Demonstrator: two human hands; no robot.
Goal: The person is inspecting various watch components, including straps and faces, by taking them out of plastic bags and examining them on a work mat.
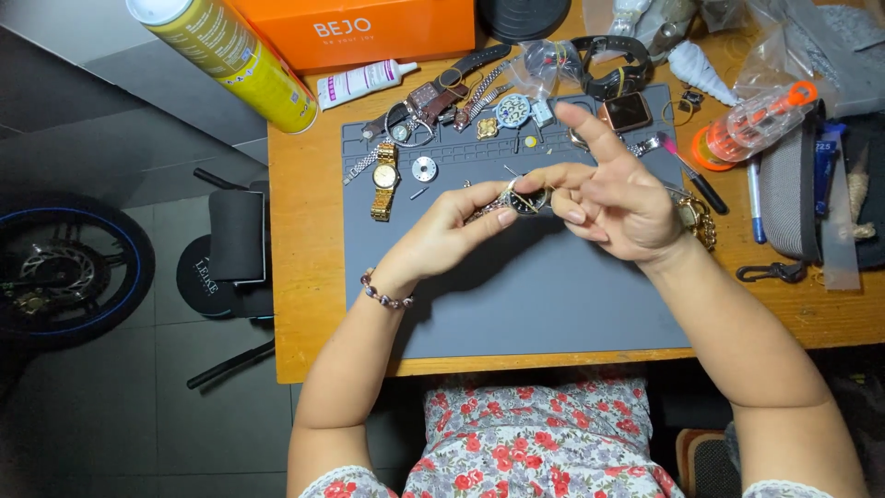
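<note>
Over the grey work mat [516, 295] both hands hold one wristwatch [525, 200] with a dark round face and a metal band. My left hand [442, 235] pinches its left side between thumb and fingers; a bead bracelet sits on that wrist. On the watch's right side my right hand [613, 198] grips it with thumb and middle fingers, the index finger pointing up and away. A gold watch [384, 178] lies flat on the mat to the left of my left hand.
Along the mat's far edge lie several watches, straps and small parts [461, 101]. A yellow spray can [230, 55] and an orange box [359, 32] stand at the back left. Pens, a clear orange-capped bottle [751, 124] and a grey pouch [788, 198] crowd the right. A bicycle wheel [64, 267] rests on the floor.
</note>
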